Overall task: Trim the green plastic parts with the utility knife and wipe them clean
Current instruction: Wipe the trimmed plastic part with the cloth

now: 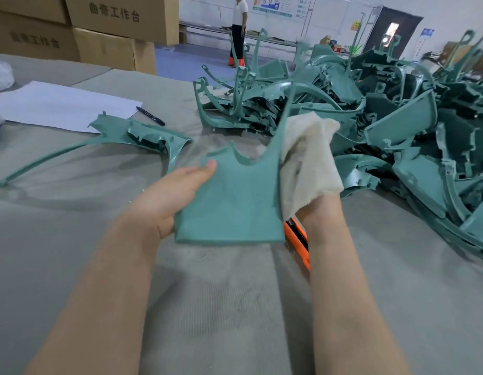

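Observation:
My left hand (171, 197) grips a green plastic part (232, 201) by its left edge, thumb on the smooth face, holding it above the table. My right hand is wrapped in a cream cloth (308, 161) that presses on the part's right edge; the fingers are hidden by the cloth. An orange utility knife (298, 242) lies on the table under my right wrist, partly covered by the part. Another green part (126, 136) lies flat to the left.
A large heap of green parts (384, 109) fills the right side of the grey felt-covered table (235, 307). White paper (61, 104) and a black marker (150, 115) lie at the left. Cardboard boxes (107, 31) stand behind. A person (239, 31) stands far back.

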Demonstrator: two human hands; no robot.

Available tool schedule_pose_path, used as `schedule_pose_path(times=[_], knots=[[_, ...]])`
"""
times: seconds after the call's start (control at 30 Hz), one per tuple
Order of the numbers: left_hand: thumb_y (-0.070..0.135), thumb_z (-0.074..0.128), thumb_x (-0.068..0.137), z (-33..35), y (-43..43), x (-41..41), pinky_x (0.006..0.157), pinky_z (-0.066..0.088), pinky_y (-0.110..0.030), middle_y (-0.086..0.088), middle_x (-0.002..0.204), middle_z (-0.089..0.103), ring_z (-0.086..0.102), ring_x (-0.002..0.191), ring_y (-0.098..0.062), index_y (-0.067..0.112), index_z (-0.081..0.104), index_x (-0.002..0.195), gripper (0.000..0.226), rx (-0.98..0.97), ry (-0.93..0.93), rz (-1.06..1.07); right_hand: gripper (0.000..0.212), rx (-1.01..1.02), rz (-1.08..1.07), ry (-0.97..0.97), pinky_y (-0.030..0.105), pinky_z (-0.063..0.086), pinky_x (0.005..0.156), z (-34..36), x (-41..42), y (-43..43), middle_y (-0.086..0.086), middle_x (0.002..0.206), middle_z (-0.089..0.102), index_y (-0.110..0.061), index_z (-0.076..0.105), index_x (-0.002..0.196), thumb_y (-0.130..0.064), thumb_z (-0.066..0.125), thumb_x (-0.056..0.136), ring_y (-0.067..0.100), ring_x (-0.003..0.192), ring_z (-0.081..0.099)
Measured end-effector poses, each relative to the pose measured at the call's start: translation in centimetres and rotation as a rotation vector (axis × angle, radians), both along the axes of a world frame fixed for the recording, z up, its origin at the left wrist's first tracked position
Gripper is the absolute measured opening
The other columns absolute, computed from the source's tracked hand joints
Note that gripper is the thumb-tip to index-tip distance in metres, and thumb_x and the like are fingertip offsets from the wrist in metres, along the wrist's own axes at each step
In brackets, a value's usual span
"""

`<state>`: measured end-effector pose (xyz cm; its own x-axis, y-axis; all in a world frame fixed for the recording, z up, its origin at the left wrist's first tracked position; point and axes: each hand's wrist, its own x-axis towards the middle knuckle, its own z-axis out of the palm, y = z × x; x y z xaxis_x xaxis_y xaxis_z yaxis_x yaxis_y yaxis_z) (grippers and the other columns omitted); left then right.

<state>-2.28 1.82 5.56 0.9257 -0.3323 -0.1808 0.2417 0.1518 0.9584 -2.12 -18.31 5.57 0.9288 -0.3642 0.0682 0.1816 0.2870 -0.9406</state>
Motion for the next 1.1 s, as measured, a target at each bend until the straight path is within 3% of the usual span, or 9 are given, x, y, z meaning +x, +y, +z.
schedule_pose_path(times=[0.1, 0.2, 0.3, 0.47, 0.57, 0.7, 0.8, 1.0, 1.1], knots=[[0.041, 0.058, 0.088, -0.2, -0.1, -0.3, 0.067, 0.059, -0.03, -0.008, 0.094, 0.075, 0.073, 0.079, -0.019, 0.013, 0.075, 0.094, 0.033, 0.118, 0.014, -0.122, 0.013, -0.315, 0.029, -0.054, 0.021, 0.049, 0.075, 0.7, -0.4, 0.8, 0.0, 0.096, 0.068, -0.018, 0.059, 0.107, -0.025, 0.049, 0.102, 0.011, 0.088, 0.063], [0.037, 0.057, 0.083, 0.1, -0.4, -1.0, 0.059, 0.057, -0.025, -0.01, 0.089, 0.075, 0.072, 0.07, -0.017, 0.012, 0.079, 0.08, 0.033, 0.083, 0.013, -0.245, 0.04, -0.509, -0.26, -0.061, 0.014, 0.037, 0.049, 0.8, -0.6, 0.4, -0.007, 0.062, 0.052, -0.018, 0.05, 0.07, -0.037, 0.04, 0.104, 0.001, 0.053, 0.048], [0.034, 0.054, 0.088, 0.2, -0.9, -1.3, 0.059, 0.057, -0.024, -0.008, 0.089, 0.075, 0.073, 0.072, -0.016, 0.015, 0.079, 0.079, 0.033, 0.101, 0.016, -0.315, 0.039, -0.391, -0.286, -0.007, 0.023, 0.036, 0.053, 0.3, -0.9, -0.2, -0.001, 0.062, 0.046, -0.02, 0.043, 0.068, -0.028, 0.038, 0.106, 0.006, 0.049, 0.044], [0.032, 0.051, 0.095, 0.1, -0.5, -1.3, 0.057, 0.057, -0.025, -0.01, 0.09, 0.075, 0.073, 0.071, -0.017, 0.01, 0.077, 0.082, 0.036, 0.162, 0.053, -0.265, 0.02, -0.107, -0.142, -0.019, 0.033, 0.056, 0.084, 0.7, -1.0, -1.1, 0.006, 0.099, 0.072, -0.017, 0.062, 0.101, -0.017, 0.042, 0.104, 0.017, 0.089, 0.069], [0.032, 0.052, 0.094, 0.2, -0.2, -1.3, 0.056, 0.056, -0.024, -0.01, 0.089, 0.075, 0.073, 0.07, -0.018, 0.01, 0.077, 0.081, 0.036, 0.168, 0.064, -0.295, 0.018, -0.023, -0.094, -0.072, 0.026, 0.052, 0.069, 1.0, -0.8, -1.8, -0.002, 0.081, 0.068, -0.017, 0.064, 0.1, -0.009, 0.047, 0.1, 0.01, 0.072, 0.063], [0.032, 0.051, 0.094, 0.2, -0.4, -1.5, 0.053, 0.054, -0.021, -0.009, 0.082, 0.075, 0.071, 0.064, -0.016, 0.01, 0.077, 0.075, 0.039, 0.218, 0.047, -0.356, 0.031, -0.168, -0.239, 0.064, 0.034, 0.048, 0.076, 0.8, -0.3, -2.2, -0.008, 0.068, 0.053, -0.024, 0.05, 0.075, -0.028, 0.041, 0.105, 0.008, 0.067, 0.05], [0.032, 0.052, 0.094, 0.1, -0.5, -1.6, 0.05, 0.052, -0.019, -0.007, 0.079, 0.075, 0.07, 0.061, -0.014, 0.009, 0.075, 0.08, 0.035, 0.259, 0.034, -0.39, 0.038, -0.134, -0.35, 0.159, 0.018, 0.037, 0.048, 0.8, -0.2, -2.3, -0.01, 0.043, 0.047, -0.019, 0.048, 0.068, -0.028, 0.041, 0.104, 0.005, 0.041, 0.045], [0.034, 0.055, 0.091, -0.2, 0.4, -1.1, 0.05, 0.052, -0.02, -0.009, 0.078, 0.074, 0.07, 0.06, -0.016, 0.011, 0.076, 0.074, 0.036, 0.355, 0.055, -0.378, 0.018, 0.194, -0.143, -0.088, 0.022, 0.046, 0.055, 1.1, -1.1, -2.9, 0.0, 0.068, 0.064, -0.011, 0.064, 0.091, -0.016, 0.051, 0.101, 0.013, 0.06, 0.056], [0.039, 0.059, 0.085, -0.3, 0.5, -1.0, 0.051, 0.053, -0.021, -0.009, 0.078, 0.074, 0.069, 0.059, -0.016, 0.01, 0.076, 0.074, 0.035, 0.422, 0.05, -0.401, 0.028, 0.103, -0.203, -0.071, 0.019, 0.04, 0.049, 0.8, -0.9, -3.1, -0.007, 0.057, 0.055, -0.018, 0.061, 0.076, -0.022, 0.05, 0.102, 0.007, 0.051, 0.049]])
